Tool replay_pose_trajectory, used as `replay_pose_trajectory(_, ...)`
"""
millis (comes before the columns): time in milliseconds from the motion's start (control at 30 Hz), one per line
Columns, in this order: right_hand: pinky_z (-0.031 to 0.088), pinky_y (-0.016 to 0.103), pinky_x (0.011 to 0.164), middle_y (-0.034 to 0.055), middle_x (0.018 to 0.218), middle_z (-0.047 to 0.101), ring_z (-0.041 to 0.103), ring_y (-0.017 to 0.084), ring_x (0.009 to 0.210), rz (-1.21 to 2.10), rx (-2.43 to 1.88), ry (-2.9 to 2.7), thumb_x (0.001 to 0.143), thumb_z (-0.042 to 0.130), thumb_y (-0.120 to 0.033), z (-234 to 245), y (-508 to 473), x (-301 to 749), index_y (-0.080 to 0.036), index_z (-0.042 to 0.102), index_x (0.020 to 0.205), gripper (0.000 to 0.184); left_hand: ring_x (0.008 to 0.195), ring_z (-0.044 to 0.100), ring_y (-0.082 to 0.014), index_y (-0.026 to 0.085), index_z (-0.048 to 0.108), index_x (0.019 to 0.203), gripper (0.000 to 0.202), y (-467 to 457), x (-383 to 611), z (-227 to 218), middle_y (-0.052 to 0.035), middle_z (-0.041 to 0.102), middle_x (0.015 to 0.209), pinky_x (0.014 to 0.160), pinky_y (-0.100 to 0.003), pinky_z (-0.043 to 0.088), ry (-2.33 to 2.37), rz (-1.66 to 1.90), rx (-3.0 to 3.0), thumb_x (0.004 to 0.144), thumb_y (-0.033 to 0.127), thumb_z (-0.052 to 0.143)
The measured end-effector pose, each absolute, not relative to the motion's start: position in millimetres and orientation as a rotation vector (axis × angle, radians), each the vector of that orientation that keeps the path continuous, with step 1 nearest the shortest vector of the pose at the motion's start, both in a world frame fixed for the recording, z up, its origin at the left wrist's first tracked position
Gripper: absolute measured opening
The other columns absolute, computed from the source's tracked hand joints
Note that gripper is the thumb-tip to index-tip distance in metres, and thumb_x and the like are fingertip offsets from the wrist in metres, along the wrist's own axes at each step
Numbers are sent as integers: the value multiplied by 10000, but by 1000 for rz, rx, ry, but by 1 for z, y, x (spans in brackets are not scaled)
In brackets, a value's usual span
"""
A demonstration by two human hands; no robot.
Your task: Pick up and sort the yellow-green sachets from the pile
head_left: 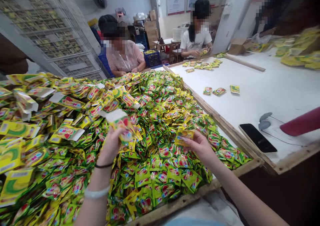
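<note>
In my left hand [111,142] is a small printed carton [122,122], tilted, its white flap standing up; motion blurs it a little. Between the thumb and fingers of my right hand [200,146] I hold a yellow sachet [184,137], apart from the carton. Both hands hover over a wide heap of green and yellow sachets [162,166] with red fruit printed on them. On the left of the heap lie many yellow cartons [67,132], several with white flaps open. A dark band and a pale bangle circle my left wrist.
Wooden strips [212,114] border the heap. On the white table [250,106] at the right are a phone [257,137], glasses [265,121] and a few loose packets [220,91]. Two people [125,57] work across from me. Stacked crates [50,26] stand at back left.
</note>
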State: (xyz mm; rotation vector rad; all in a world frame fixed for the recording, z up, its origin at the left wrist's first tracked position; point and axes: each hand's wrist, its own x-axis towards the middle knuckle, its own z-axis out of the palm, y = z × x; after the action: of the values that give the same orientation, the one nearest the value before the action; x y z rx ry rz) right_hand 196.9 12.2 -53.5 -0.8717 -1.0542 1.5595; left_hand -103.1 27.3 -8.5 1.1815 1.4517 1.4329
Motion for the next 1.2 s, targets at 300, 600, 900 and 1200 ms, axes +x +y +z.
replay_pose_trajectory(300,449,210,488,-14,754,616,534,91,556,1576,-673,-1469,743,694,-256,12,18,163,-192,597,842,152,663,558,-140,146,543,853,303,-42,-1,-33,-15,597,737,642,-259,463,1178,1006,1190,680,340,699)
replay_pose_trajectory(600,372,224,584,31,819,525,495,115,659,620,-798,-2654,786,490,-4,15,1,178,-162,599,868,208,749,528,-142,155,556,942,253,-46,-4,-32,-1,595,826,714,-252,433,1264,725,1588,727,258,638)
replay_pose_trajectory(900,457,243,722,50,881,641,589,137,791,976,-687,-2384,910,474,-190,-6,-21,201,-183,602,938,131,768,515,-139,167,565,1072,407,-67,0,-47,10,618,852,743,-249,437,1101,576,1458,669,173,625)
replay_pose_trajectory(1200,487,331,806,110,1025,627,587,207,957,537,-657,-2271,858,514,-129,-46,-39,207,-205,571,1066,229,585,451,-99,151,539,731,266,-66,10,-50,37,518,641,572,-224,387,880,436,1121,582,251,735)
